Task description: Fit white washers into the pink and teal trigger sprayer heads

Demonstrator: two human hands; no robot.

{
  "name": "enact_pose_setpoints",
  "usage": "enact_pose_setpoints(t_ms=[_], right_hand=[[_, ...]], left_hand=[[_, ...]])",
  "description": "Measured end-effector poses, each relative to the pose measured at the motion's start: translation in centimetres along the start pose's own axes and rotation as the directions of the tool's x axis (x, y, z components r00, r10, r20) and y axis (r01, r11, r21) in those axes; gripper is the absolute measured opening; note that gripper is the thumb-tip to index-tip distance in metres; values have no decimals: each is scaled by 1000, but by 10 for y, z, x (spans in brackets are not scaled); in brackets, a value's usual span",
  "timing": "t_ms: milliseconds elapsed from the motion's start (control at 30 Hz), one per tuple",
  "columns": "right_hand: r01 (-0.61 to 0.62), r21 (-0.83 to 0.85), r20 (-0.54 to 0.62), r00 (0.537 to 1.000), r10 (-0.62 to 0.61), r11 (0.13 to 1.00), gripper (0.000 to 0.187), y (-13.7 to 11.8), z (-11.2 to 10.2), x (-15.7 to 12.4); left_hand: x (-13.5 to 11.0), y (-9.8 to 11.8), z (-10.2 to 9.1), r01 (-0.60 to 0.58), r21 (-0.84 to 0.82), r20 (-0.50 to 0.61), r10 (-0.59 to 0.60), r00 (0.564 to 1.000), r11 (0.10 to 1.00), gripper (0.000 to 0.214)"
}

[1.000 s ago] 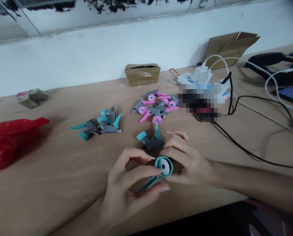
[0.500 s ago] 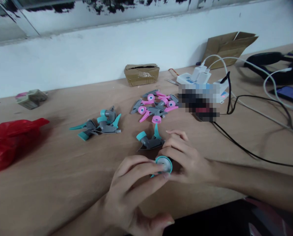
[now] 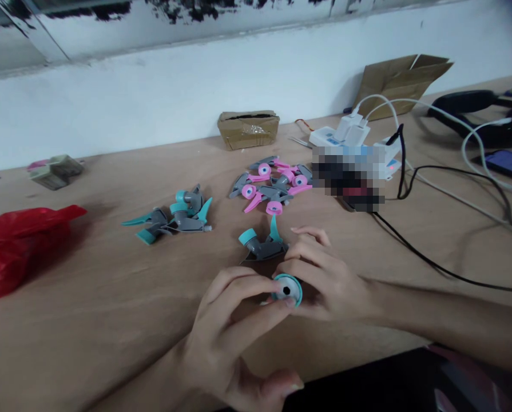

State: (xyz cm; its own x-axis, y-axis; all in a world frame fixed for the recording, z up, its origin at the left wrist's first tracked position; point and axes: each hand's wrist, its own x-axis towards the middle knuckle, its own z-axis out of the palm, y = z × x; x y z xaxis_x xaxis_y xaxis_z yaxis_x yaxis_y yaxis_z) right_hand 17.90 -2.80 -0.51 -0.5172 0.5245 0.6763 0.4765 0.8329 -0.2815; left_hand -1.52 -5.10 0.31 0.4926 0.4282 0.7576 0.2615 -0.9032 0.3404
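A trigger sprayer head with a teal collar (image 3: 299, 297) is between my hands, its round opening turned up towards me. Inside the collar lies a white disc (image 3: 285, 282) with a dark central hole. My right hand (image 3: 324, 277) is closed around the sprayer's body, which it mostly hides. Two fingertips of my left hand (image 3: 225, 320) grip at the collar's left and lower edge, while its thumb stands apart below. Just beyond my fingers lies another grey and teal sprayer head (image 3: 262, 249). Several more teal ones (image 3: 181, 220) lie to the left.
Several grey and pink sprayer heads (image 3: 277, 186) form a pile farther back. A small cardboard box (image 3: 247, 134) stands by the wall. On the left are a red plastic bag (image 3: 24, 243) and a small greyish block (image 3: 57, 171). Chargers (image 3: 350, 131), cables and a phone (image 3: 511, 166) occupy the right.
A left fingertip that covered the middle of the white disc has drawn back to its left edge, showing the dark hole. My right hand stays in place.
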Motion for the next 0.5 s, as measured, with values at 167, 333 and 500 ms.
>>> enact_pose_setpoints(t_ms=[167, 333, 500], right_hand=[[-2, -11, 5, 1000, 2, 1000, 18, 0, 0, -1], [1, -9, -2, 1000, -1, 1000, 20, 1, 1, -1], [17, -19, 6, 1000, -17, 1000, 23, -1, 1, -1]], left_hand=[[0, 0, 1, 3, 12, -6, -3, 1000, 1000, 44], [3, -3, 0, -19, 4, -3, 19, 1000, 1000, 41], [5, -2, -1, -47, 35, 23, 46, 999, 998, 42]])
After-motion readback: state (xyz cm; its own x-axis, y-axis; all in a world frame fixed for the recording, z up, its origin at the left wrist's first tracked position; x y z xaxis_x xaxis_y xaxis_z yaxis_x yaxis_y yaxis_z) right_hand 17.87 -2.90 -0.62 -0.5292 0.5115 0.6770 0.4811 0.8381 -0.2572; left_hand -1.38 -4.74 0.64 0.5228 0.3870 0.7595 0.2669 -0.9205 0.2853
